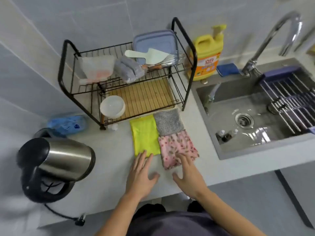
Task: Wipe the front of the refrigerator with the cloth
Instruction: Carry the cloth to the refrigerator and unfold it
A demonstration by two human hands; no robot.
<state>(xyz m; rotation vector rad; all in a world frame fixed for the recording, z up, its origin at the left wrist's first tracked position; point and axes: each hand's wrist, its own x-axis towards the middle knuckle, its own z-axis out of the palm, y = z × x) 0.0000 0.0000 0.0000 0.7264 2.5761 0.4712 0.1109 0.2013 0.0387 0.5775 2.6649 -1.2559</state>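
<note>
Looking down at a counter [110, 159] with three cloths laid flat side by side: yellow cloth [144, 136] on the left, grey cloth [168, 121] far right, pink cloth [177, 148] near right (floral print). Left hand [141, 174] flat, fingers straight, tips resting on the near edge of the yellow one, gripping nothing. Right hand [187, 174] spread wide, fingertips on the near end of the pink one, not pinching it either. Kettle [56, 160] at near left, rack [124, 79] just behind the cloths, sink [238, 94] off to the right with a soap bottle [207, 57] by its far left corner.
</note>
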